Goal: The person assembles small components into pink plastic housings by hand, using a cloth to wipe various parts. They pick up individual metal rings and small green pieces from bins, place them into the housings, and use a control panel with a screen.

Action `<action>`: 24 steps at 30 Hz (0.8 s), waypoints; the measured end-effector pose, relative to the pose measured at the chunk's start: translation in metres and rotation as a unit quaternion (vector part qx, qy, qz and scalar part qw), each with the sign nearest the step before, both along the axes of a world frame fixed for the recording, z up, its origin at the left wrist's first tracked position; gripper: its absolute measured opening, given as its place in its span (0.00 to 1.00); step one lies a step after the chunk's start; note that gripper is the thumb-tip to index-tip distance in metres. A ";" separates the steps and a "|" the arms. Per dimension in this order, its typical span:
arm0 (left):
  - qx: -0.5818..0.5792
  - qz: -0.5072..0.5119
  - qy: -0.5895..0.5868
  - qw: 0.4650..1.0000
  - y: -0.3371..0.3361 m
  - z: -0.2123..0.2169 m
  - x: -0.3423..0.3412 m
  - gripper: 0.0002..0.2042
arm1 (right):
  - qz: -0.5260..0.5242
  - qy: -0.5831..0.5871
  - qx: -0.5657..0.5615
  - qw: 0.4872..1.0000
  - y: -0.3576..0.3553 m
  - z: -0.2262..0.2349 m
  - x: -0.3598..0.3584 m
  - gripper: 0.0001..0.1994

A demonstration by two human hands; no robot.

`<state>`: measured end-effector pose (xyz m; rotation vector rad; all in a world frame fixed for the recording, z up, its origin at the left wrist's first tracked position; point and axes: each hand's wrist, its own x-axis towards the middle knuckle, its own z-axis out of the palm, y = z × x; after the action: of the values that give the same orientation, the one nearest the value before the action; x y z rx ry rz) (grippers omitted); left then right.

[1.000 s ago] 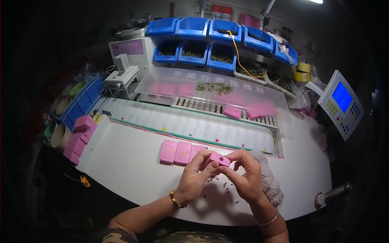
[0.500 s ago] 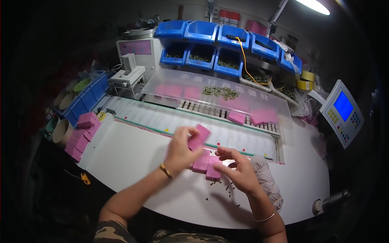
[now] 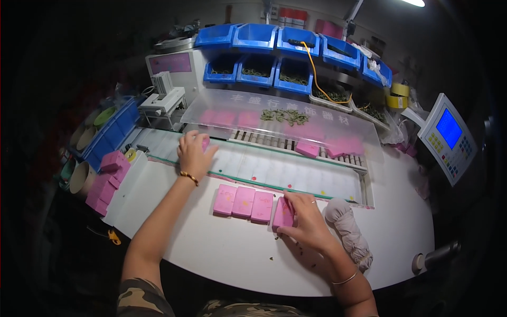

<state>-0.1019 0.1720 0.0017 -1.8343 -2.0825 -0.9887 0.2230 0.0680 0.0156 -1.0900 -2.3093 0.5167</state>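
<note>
My left hand (image 3: 193, 154) reaches forward and presses a pink packet (image 3: 205, 142) down on the white conveyor belt (image 3: 296, 171). My right hand (image 3: 304, 220) rests on the white table and grips another pink packet (image 3: 283, 213) at the right end of a row. Three more pink packets (image 3: 243, 202) lie side by side in that row, just left of my right hand. Small dark bits (image 3: 298, 252) are scattered on the table near my right wrist.
Blue bins (image 3: 280, 55) with green bits stand at the back above a clear cover (image 3: 274, 119). Pink packets (image 3: 104, 179) are stacked at the left edge beside round tubs (image 3: 82, 177). A control panel with a blue screen (image 3: 448, 138) stands right. A white cloth bundle (image 3: 348, 230) lies nearby.
My left hand carried a pink packet away from my right hand, forward and left onto the belt. My right hand lowered to the row of packets on the table.
</note>
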 end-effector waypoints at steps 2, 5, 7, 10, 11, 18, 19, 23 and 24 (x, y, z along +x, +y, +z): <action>0.069 -0.120 -0.089 0.986 -0.004 -0.006 0.030 0.19 | -0.009 0.022 0.028 0.999 0.002 0.009 0.005 0.42; -0.260 -0.341 -0.559 0.710 -0.044 0.014 0.094 0.19 | -0.034 0.125 0.030 0.991 0.000 0.021 0.010 0.43; -0.364 -0.419 -0.648 0.522 -0.067 0.017 0.126 0.23 | -0.029 0.146 0.045 0.988 -0.006 0.031 0.012 0.44; -0.361 -0.459 -0.668 0.461 -0.079 0.021 0.147 0.26 | -0.029 0.162 0.079 0.983 -0.006 0.032 0.015 0.46; -0.348 -0.465 -0.687 0.436 -0.081 0.023 0.149 0.26 | -0.030 0.182 0.056 0.981 -0.006 0.031 0.016 0.46; -0.149 -0.522 -0.436 0.718 -0.099 0.024 0.165 0.38 | -0.018 0.267 -0.193 0.944 -0.004 0.022 0.022 0.32; -0.149 -0.522 -0.436 0.718 -0.098 0.024 0.162 0.38 | -0.014 0.241 -0.145 0.960 -0.005 0.025 0.023 0.26; -0.232 -0.560 -0.399 0.688 -0.093 0.021 0.145 0.41 | 0.028 0.196 -0.119 0.973 -0.008 0.037 0.025 0.24; -0.244 -0.571 -0.414 0.666 -0.092 0.021 0.143 0.41 | 0.029 0.195 -0.119 0.973 -0.010 0.039 0.022 0.24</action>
<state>0.0410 0.0797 0.0228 -3.6981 -1.2521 -1.9161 0.2455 0.0582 0.0544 -0.9271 -1.9720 0.9604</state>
